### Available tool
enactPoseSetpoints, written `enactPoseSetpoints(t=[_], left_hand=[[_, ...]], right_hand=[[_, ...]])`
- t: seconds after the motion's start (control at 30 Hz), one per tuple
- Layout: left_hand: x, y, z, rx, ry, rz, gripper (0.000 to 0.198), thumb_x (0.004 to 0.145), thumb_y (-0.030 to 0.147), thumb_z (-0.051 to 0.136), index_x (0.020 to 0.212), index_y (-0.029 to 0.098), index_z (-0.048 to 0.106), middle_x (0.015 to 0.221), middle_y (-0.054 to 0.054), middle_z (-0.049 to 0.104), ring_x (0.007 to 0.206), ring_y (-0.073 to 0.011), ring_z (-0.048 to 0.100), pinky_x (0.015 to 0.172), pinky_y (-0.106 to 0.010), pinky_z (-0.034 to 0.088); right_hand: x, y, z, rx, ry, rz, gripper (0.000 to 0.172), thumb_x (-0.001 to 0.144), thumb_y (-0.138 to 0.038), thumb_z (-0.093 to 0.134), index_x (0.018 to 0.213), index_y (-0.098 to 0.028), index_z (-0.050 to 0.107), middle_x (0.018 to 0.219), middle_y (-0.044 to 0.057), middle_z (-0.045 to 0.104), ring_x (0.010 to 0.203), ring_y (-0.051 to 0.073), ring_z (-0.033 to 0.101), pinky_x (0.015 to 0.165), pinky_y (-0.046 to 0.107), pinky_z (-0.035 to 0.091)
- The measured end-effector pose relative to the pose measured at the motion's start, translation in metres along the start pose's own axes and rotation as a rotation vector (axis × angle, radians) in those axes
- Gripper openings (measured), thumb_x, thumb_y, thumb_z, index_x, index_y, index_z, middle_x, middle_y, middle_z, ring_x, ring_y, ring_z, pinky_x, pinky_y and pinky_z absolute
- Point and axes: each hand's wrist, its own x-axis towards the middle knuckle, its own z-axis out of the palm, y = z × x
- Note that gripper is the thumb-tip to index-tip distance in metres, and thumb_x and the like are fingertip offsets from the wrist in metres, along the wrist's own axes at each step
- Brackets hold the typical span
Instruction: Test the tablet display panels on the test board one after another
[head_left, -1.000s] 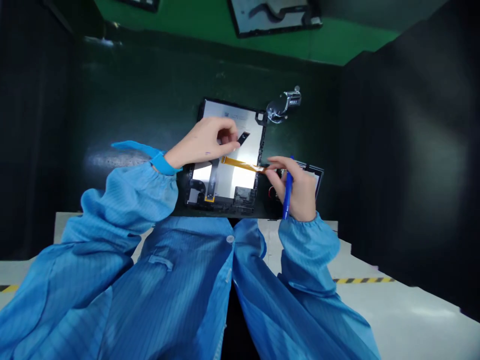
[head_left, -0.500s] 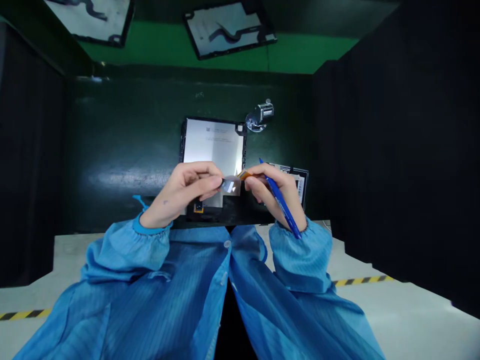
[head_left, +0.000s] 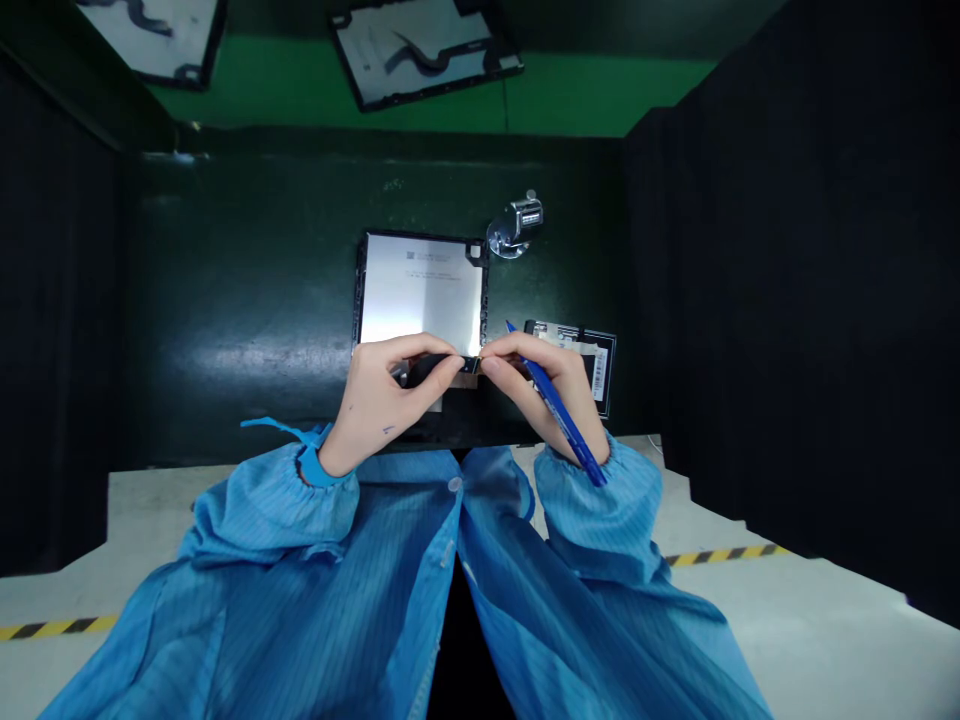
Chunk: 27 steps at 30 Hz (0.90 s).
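Note:
A display panel point(head_left: 424, 290) with a silvery back and black frame lies in front of me, its near part under my hands. My left hand point(head_left: 394, 395) is closed, thumb and fingers pinching a black flex cable point(head_left: 429, 368) above the panel's near edge. Facing it, my right hand point(head_left: 551, 385) pinches at the tip of that cable, the fingertips of both hands almost meeting. A blue pen point(head_left: 559, 410) is tucked in my right hand, slanting back toward the wrist. Exactly what sits between the right fingertips is too small to make out.
A chrome hand tally counter point(head_left: 517, 225) stands beyond the panel's right corner. Right of my right hand lies a flat black part with a barcode label point(head_left: 600, 375). Two more display panels, one left point(head_left: 161, 35) and one central point(head_left: 427, 50), lie at the back. Dark walls flank the bench.
My left hand has turned and moved right, closing the gap to my right hand. The clear, shiny piece between the hands no longer shows; the black cable does. The view has shifted slightly.

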Motion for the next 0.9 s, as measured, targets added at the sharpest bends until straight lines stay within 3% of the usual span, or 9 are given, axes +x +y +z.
enactPoseSetpoints(t=[0.47,0.8,0.9], left_hand=[[-0.003,-0.0008,0.0057,0.06,0.044,0.009,0.012,0.085,0.025,0.067,0.078,0.02,0.074,0.076,0.0,0.074,0.068,-0.0151,0.066,0.062,-0.026,0.05],[-0.0044,-0.001,0.0056,0.008,-0.009,0.006,0.011,0.085,0.023,0.067,0.079,0.02,0.074,0.076,-0.001,0.074,0.068,-0.0149,0.066,0.061,-0.025,0.05],[-0.0056,-0.0019,0.0075,0.011,-0.04,-0.01,0.012,0.086,0.024,0.065,0.078,0.02,0.073,0.074,0.0,0.073,0.067,-0.015,0.065,0.061,-0.026,0.049]], right_hand=[[-0.0001,0.0003,0.0033,-0.031,0.019,0.005,0.018,0.093,-0.031,0.061,0.081,-0.019,0.067,0.07,-0.001,0.063,0.062,0.012,0.054,0.06,0.024,0.043],[0.0011,0.0007,-0.0013,0.004,-0.054,-0.016,0.015,0.089,-0.029,0.063,0.079,-0.019,0.066,0.064,-0.002,0.061,0.055,0.01,0.049,0.056,0.023,0.04],[0.0003,0.0041,0.0069,0.02,0.01,-0.037,0.012,0.082,-0.022,0.061,0.071,-0.019,0.062,0.059,-0.004,0.055,0.051,0.009,0.046,0.053,0.022,0.038]])
